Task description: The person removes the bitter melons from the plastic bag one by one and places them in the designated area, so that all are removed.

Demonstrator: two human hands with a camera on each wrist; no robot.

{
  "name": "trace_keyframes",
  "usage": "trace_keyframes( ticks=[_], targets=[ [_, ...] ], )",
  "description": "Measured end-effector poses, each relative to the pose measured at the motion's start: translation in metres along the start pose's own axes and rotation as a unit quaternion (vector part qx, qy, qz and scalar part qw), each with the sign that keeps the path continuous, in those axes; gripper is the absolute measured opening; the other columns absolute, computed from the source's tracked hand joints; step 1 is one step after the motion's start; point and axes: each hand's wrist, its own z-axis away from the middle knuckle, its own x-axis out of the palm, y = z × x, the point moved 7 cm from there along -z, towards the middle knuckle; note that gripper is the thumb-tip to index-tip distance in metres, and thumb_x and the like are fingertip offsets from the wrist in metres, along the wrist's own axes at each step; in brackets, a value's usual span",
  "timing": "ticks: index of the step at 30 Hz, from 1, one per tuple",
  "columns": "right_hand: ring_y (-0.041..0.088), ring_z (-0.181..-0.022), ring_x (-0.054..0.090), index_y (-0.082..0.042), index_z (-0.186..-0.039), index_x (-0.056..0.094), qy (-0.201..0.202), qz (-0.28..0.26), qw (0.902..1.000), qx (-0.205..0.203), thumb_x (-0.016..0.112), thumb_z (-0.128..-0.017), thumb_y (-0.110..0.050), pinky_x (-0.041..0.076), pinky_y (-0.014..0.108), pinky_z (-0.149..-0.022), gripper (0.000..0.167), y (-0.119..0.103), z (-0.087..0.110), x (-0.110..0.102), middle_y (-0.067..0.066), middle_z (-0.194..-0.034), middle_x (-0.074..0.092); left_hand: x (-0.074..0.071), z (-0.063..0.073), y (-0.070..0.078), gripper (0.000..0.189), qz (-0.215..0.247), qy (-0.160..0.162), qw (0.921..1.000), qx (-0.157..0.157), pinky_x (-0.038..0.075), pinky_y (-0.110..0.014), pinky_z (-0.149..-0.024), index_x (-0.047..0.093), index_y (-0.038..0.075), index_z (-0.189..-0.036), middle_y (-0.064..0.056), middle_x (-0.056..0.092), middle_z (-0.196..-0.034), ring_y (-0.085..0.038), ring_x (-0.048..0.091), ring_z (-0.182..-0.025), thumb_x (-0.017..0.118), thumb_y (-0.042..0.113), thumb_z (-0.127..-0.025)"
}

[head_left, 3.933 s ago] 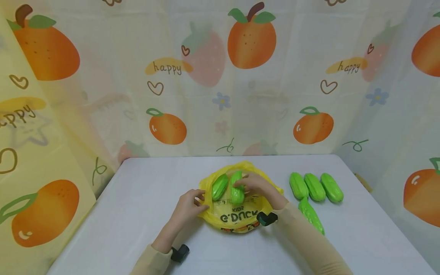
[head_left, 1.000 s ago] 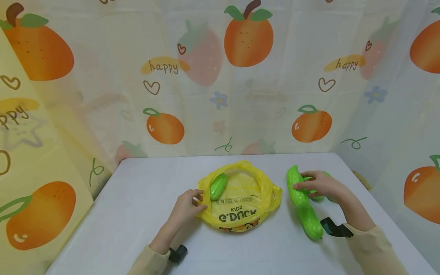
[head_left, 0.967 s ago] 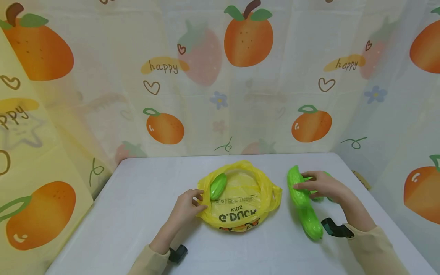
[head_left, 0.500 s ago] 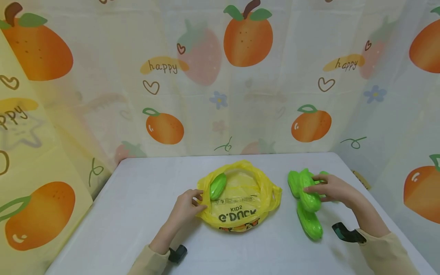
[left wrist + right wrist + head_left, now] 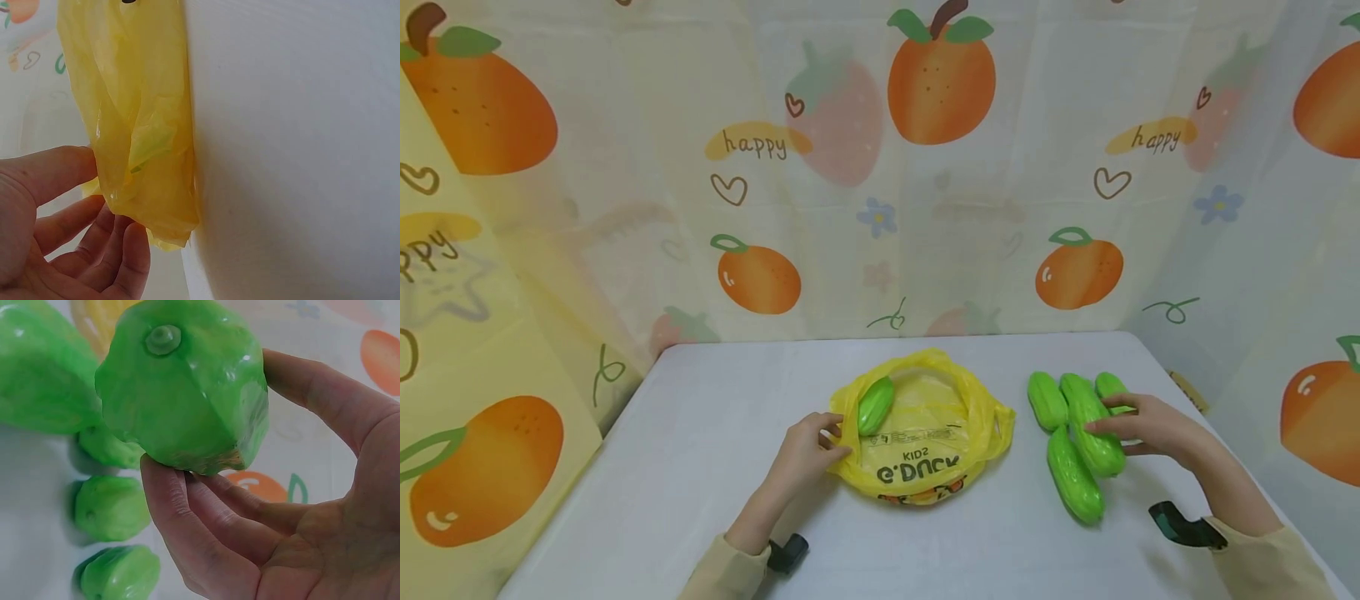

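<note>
My right hand (image 5: 1153, 427) grips a plump, ridged green toy cucumber (image 5: 1092, 429) between thumb and fingertips. In the right wrist view this cucumber (image 5: 187, 387) hangs above a row of others, its stem nub facing the camera. Beneath it in the head view lie one cucumber (image 5: 1075, 483) toward the front, another (image 5: 1047, 402) at the left and another (image 5: 1108, 385) at the right. My left hand (image 5: 808, 450) pinches the left rim of a yellow plastic bag (image 5: 917, 492), as the left wrist view shows with the bag's edge (image 5: 144, 181). One green cucumber (image 5: 876, 407) shows inside the bag.
A white table (image 5: 715, 467) carries everything. Behind it and at both sides hang fruit-printed cloths (image 5: 850, 275). A brownish object (image 5: 1187, 392) pokes out past the table's right edge. Each wrist wears a black camera (image 5: 788, 553).
Over these seconds my right hand took a cucumber out of the bag and carried it right, above the others. Lately it shifted further right and nearer to me. My left hand stayed on the rim.
</note>
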Motion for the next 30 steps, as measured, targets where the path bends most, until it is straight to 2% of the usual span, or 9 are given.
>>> trace_keyframes(
  ticks=[14, 30],
  targets=[
    [0.039, -0.112, 0.054, 0.019, -0.138, 0.023, -0.010, -0.010, 0.9996, 0.023, 0.063, -0.088, -0.043, 0.054, 0.044, -0.085, 0.089, 0.021, 0.007, 0.002, 0.042, -0.136, 0.029, 0.000, -0.001, -0.001, 0.046, 0.008, -0.003, 1.0000, -0.005, 0.052, -0.023, -0.062, 0.063, 0.002, -0.117, -0.004, 0.062, -0.092, -0.015, 0.060, -0.077, 0.079, 0.011, -0.075],
    [0.038, -0.112, 0.055, 0.019, -0.138, 0.022, -0.037, -0.044, 0.9974, 0.044, 0.065, -0.088, -0.038, 0.053, 0.044, -0.087, 0.087, 0.051, 0.006, 0.015, 0.041, -0.132, 0.039, 0.000, -0.002, 0.001, 0.046, 0.008, -0.005, 1.0000, 0.001, 0.052, -0.023, -0.062, 0.063, 0.002, -0.117, -0.004, 0.061, -0.092, -0.014, 0.060, -0.076, 0.079, 0.011, -0.075]
  ],
)
